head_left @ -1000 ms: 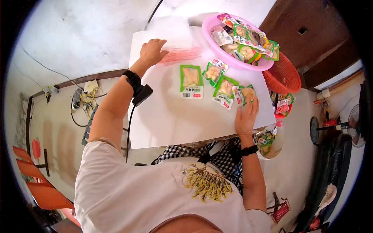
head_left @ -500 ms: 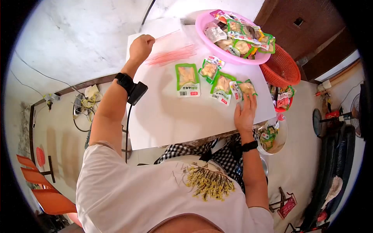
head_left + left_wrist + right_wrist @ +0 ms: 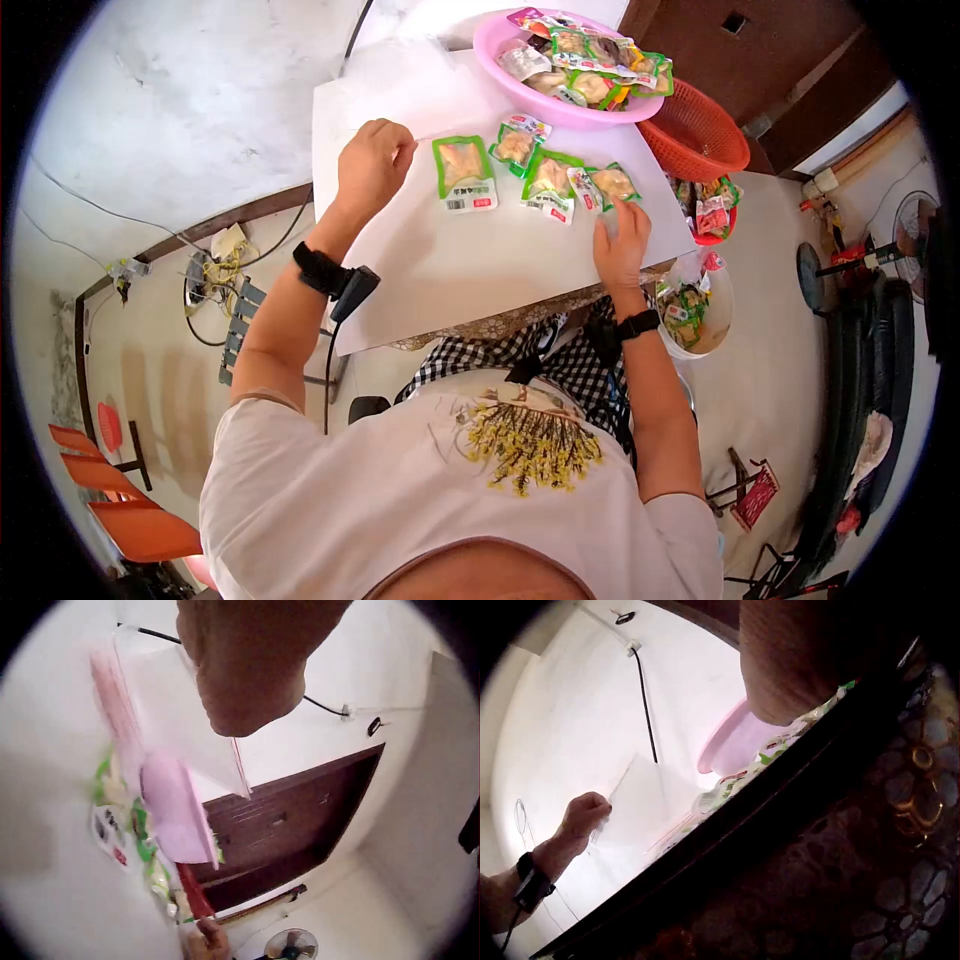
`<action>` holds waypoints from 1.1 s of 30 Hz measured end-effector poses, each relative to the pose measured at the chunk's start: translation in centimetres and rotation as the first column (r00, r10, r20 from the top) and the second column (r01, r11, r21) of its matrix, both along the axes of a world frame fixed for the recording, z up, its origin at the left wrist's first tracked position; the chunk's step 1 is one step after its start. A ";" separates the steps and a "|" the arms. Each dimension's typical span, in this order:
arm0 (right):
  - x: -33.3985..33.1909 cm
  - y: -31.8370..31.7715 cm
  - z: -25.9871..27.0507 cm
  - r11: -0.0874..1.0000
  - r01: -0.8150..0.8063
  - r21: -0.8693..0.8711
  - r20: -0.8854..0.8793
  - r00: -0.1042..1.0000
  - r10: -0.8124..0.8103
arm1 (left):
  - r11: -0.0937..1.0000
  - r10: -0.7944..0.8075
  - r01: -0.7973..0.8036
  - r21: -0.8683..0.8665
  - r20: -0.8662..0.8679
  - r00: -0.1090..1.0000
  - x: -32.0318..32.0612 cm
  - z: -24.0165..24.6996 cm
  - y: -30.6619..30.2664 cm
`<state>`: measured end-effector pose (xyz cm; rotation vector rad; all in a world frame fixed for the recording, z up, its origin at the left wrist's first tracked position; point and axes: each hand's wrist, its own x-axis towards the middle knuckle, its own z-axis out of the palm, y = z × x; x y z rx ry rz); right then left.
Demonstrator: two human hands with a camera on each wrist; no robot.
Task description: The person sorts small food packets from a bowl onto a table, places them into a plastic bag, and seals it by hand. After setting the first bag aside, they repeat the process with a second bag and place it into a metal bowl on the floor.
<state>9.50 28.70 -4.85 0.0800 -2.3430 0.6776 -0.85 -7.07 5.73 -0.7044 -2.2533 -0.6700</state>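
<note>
My left hand [image 3: 372,168] is raised over the left of the white table [image 3: 440,270]. In the right wrist view this hand [image 3: 585,816] pinches a clear plastic bag [image 3: 641,799] with a thin pink edge. Four green-edged food packets lie to its right: one large [image 3: 463,172], one small [image 3: 516,145], one in the middle [image 3: 551,178] and one at the right [image 3: 612,183]. My right hand [image 3: 624,245] rests on the table, fingers extended, fingertips at the lower edge of the right packet. The left wrist view hides what the left fingertips do.
A pink basin [image 3: 570,112] heaped with packets stands at the back right, beside a red-orange basket [image 3: 700,140]. Below the table's right side are a white bucket [image 3: 715,320] with packets and another red container of packets. A fan [image 3: 910,240] stands far right.
My left hand has lifted from the pink-edged pile and come nearer my body with a clear bag. My right hand has stayed beside the right packet. The head view has shifted slightly.
</note>
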 end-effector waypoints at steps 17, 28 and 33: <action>0.2 -0.9 -0.1 0.998 0.058 0.019 0.027 0.998 -0.059 | 0.932 0.354 -0.357 0.067 -0.378 0.855 -12.2 9.7 -4.7; 0.2 -0.9 0.1 0.999 0.023 -0.031 -0.024 0.999 -0.023 | 0.910 0.274 -0.245 -0.335 0.041 0.961 -12.3 -2.7 -3.4; 0.2 -0.8 0.2 1.000 0.005 -0.015 -0.013 1.000 -0.005 | 0.948 0.297 -0.233 -0.218 0.336 0.894 -14.1 -4.3 -4.8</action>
